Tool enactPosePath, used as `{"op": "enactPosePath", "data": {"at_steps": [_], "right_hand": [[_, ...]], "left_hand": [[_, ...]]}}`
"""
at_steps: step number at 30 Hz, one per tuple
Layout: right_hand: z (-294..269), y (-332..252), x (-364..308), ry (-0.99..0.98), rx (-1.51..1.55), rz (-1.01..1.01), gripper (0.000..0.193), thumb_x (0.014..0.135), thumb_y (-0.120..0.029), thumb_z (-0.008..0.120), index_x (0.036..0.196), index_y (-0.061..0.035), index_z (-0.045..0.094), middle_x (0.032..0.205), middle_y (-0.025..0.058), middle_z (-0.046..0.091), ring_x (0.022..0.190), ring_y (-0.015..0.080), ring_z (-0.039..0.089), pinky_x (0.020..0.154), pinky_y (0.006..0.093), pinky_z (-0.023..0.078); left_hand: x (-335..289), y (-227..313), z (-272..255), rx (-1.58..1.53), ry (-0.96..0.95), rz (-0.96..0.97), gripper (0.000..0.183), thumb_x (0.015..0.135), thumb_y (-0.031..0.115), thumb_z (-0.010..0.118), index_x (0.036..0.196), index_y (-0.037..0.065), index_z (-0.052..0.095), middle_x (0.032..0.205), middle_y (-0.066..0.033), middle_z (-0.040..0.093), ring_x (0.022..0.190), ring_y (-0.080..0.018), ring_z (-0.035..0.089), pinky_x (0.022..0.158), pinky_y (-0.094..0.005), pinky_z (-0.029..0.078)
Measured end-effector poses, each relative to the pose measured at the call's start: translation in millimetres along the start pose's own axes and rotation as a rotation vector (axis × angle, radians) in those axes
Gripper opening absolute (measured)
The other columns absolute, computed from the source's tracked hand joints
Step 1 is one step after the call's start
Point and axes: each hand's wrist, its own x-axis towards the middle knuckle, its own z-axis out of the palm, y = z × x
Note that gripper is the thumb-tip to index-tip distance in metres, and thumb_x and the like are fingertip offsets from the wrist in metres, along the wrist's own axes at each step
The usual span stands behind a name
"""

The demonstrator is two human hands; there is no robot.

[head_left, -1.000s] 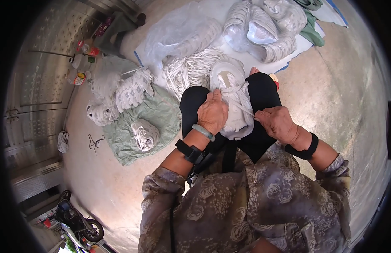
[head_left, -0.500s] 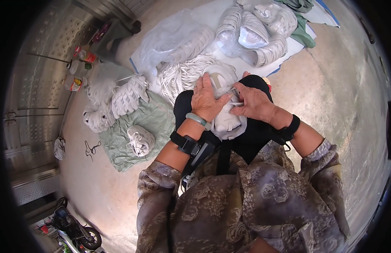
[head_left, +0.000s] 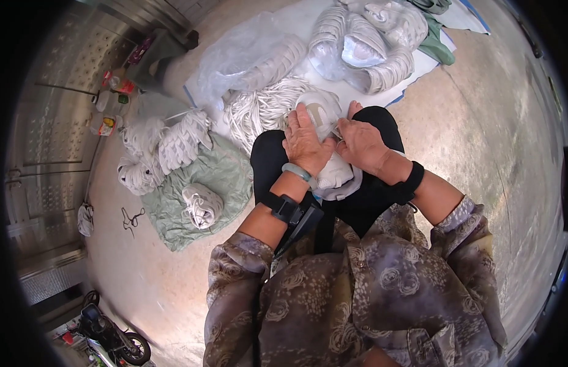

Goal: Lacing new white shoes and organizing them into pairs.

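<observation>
The off-white sneaker (head_left: 334, 176) runs lengthwise forward between the flattened left hand (head_left: 305, 145) and bunched right hand (head_left: 365, 147), touching both; the right's grip I cannot tell.

No words or numbers can be read. Beside the metal panel (head_left: 60, 131), 1 clear container (head_left: 106, 126) bears a red and yellow label, and a 2nd container (head_left: 121, 84) shows red; any print there is too small.
</observation>
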Motion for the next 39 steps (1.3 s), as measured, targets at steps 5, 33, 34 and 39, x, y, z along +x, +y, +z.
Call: {"op": "enactPosePath", "data": {"at_steps": [5, 33, 34, 39], "right_hand": [[4, 8, -1, -0.115, 0.1, -0.035, 0.015, 0.07, -0.011, 0.055, 0.08, 0.0002, 0.055, 0.076, 0.0195, 0.061, 0.08, 0.0335, 0.06, 0.09, 0.0513, 0.032], [2, 19, -14, -0.104, 0.337, 0.053, 0.013, 0.07, -0.01, 0.054, 0.079, -0.0009, 0.054, 0.082, 0.0183, 0.059, 0.076, 0.0348, 0.058, 0.067, 0.038, 0.048], [8, 18, -17, -0.103, 0.337, 0.054, 0.013, 0.07, -0.01, 0.054, 0.079, -0.0009, 0.054, 0.082, 0.0183, 0.059, 0.076, 0.0348, 0.058, 0.067, 0.038, 0.048], [30, -5, -5, 0.171, 0.178, 0.068, 0.017, 0.074, -0.016, 0.056, 0.083, -0.0025, 0.051, 0.082, 0.0175, 0.055, 0.073, 0.0343, 0.058, 0.066, 0.0401, 0.049]], "left_hand": [[-7, -7, -3, 0.023, 0.009, 0.123, 0.092, 0.063, 0.022, 0.07, 0.135, 0.005, 0.013, 0.129, -0.0256, 0.029, 0.113, -0.0423, 0.036, 0.094, -0.0442, 0.032], [-6, 9, -2, 0.646, 0.082, 0.822, 0.009, 0.071, 0.014, 0.053, 0.074, 0.007, 0.058, 0.079, -0.0074, 0.051, 0.076, -0.0252, 0.052, 0.064, -0.0386, 0.038], [-6, 9, -3, 0.642, 0.051, 0.793, 0.009, 0.071, 0.014, 0.053, 0.074, 0.008, 0.058, 0.08, -0.0073, 0.051, 0.077, -0.025, 0.052, 0.064, -0.0386, 0.038], [9, -1, -8, 0.633, 0.056, 0.7, 0.008, 0.07, 0.015, 0.054, 0.074, 0.009, 0.058, 0.081, -0.0071, 0.051, 0.079, -0.0254, 0.052, 0.066, -0.0398, 0.039]]}}
